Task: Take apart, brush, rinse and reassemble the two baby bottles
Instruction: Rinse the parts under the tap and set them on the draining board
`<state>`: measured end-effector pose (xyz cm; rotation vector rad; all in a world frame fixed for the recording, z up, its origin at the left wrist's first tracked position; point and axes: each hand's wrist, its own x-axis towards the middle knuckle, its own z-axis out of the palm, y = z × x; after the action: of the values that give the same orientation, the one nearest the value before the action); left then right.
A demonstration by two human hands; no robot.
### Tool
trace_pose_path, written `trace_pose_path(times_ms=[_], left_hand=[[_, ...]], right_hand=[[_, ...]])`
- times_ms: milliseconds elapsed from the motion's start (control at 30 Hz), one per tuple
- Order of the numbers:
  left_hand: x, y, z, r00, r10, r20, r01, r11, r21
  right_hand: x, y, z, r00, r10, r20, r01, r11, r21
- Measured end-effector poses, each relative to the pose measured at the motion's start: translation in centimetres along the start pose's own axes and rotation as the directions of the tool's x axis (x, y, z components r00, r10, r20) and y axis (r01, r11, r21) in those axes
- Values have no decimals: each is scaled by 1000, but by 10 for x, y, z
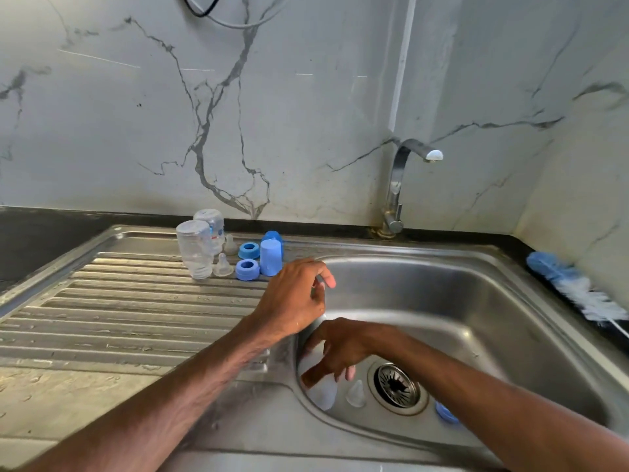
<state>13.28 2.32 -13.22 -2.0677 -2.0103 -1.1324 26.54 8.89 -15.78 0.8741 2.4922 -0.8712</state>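
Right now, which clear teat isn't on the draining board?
The teat in the sink basin, beside the drain; the other two stand on the draining board.

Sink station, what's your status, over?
Left hand pinches grey stick. Right hand on clear part in sink, grip blurred. Nipple, ring loose by drain.
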Motion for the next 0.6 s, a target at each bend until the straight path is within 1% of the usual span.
trace_pose_path(times_ms=[67, 133, 167, 233, 300, 333, 367, 400, 433, 467, 500, 533, 600], left_hand=[[0, -3, 2, 1000, -2, 17, 2, 1000, -5], [1, -4, 4, 1000, -4, 28, 4, 1000, -9], [2, -3, 5, 1000, -5, 30, 5, 1000, -12], [6, -1, 9, 999, -4, 33, 4, 1000, -13], [14, 3, 14, 999, -3, 43, 3, 1000, 10], [21, 6, 19, 999, 1, 46, -2, 1000, 29], [28, 10, 23, 999, 9, 48, -12, 999, 52], [38, 15, 30, 998, 28, 50, -31, 997, 74], [49, 21, 37, 997, 53, 52, -58, 993, 98], [61, 27, 44, 994, 89, 56, -96, 987, 127], [77, 36, 52, 989, 137, 59, -144, 977, 159], [91, 44, 59, 980, 192, 60, -200, 959, 203], [123, 62, 73, 947, 318, 47, -313, 879, 359]], right_hand=[[1, 2, -3, 999, 19, -26, -18, 999, 32], [-2, 10, -10, 995, 25, -93, -20, 998, 54], [-5, 15, -16, 989, 31, -142, -18, 995, 96], [-12, 30, -28, 963, 73, -261, -7, 969, 246], [-20, 51, -43, 915, 139, -380, 38, 906, 423], [-26, 64, -51, 881, 187, -435, 82, 845, 529], [-31, 77, -58, 849, 245, -468, 143, 746, 650], [-37, 91, -66, 833, 288, -473, 223, 607, 763], [-43, 103, -72, 832, 301, -466, 304, 455, 837], [-48, 113, -77, 839, 295, -457, 369, 308, 877], [-53, 122, -81, 841, 288, -458, 418, 192, 888], [-56, 127, -82, 841, 279, -464, 453, 105, 885], [-60, 133, -85, 819, 288, -496, 515, 9, 857]])
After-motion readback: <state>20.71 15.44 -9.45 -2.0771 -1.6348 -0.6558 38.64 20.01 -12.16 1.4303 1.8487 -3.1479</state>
